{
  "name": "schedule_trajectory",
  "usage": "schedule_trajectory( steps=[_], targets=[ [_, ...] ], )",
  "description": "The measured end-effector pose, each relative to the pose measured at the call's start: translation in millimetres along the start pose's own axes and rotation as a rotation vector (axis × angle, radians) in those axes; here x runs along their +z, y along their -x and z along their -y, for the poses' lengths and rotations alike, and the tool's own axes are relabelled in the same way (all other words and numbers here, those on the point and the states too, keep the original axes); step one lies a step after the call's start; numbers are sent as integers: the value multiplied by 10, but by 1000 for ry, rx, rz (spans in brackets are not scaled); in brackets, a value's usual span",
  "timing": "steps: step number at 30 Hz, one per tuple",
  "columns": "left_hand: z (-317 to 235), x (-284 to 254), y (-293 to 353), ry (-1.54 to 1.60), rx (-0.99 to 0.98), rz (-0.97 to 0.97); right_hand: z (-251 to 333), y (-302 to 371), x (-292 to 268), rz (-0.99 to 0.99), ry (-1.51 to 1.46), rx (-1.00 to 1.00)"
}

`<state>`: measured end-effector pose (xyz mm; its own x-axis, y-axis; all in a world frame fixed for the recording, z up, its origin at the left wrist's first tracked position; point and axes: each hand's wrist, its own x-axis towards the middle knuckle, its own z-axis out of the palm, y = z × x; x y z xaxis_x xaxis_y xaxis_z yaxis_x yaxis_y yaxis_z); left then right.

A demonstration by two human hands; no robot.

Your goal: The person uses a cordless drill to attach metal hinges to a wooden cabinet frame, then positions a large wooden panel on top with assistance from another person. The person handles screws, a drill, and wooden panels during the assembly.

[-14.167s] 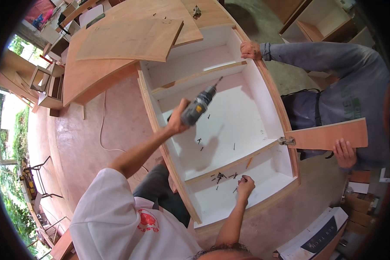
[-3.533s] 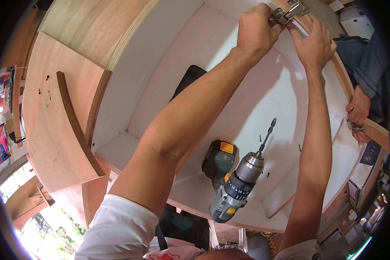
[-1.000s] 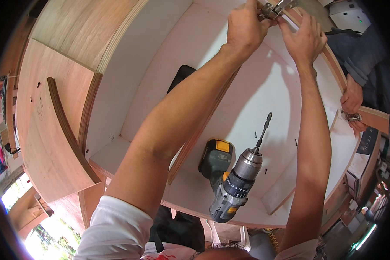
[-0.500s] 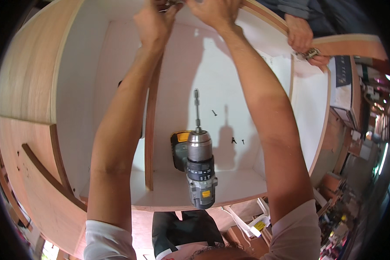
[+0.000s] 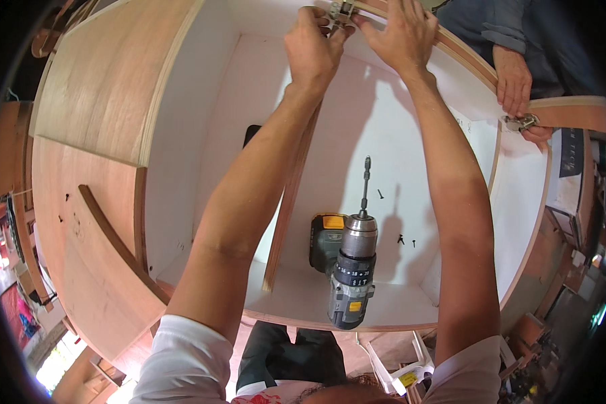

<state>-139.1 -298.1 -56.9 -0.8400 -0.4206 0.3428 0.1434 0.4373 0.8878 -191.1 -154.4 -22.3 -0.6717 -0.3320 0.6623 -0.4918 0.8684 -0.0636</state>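
Observation:
At the top of the view, my left hand [image 5: 314, 50] pinches a metal cabinet hinge [image 5: 342, 12] against the far edge of a white-lined wooden cabinet [image 5: 316, 324]. Just right of it, my right hand [image 5: 405, 37] grips the cabinet's wooden edge, fingers over the top and thumb close to the hinge. A cordless drill [image 5: 353, 269] with a long bit stands upright on its battery inside the cabinet, below my hands and between my forearms. Several small screws [image 5: 401, 239] lie to the right of it on the white panel.
At the upper right, another person's hand [image 5: 514, 77] rests by a second hinge [image 5: 520, 122] on a wooden piece. A wooden divider [image 5: 291, 202] runs inside the cabinet. Wooden panels [image 5: 94, 87] lie at left, with a curved strip [image 5: 118, 236] on them. A box [image 5: 571, 175] stands at right.
The whole view has shifted, so the cabinet, drill and both hands appear farther right and lower. My hands stay at the hinge and far edge; the drill stands where it was.

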Motion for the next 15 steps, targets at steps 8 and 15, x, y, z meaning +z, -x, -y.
schedule_trajectory(
  steps=[8, 15],
  targets=[
    [6, -138, 86, -26, -88, 35, 92, -19, -69, -5, -9, -19],
    [-407, -598, 263, -155, -201, -13, 56, -36, -64, 156, 87, 91]
  ],
)
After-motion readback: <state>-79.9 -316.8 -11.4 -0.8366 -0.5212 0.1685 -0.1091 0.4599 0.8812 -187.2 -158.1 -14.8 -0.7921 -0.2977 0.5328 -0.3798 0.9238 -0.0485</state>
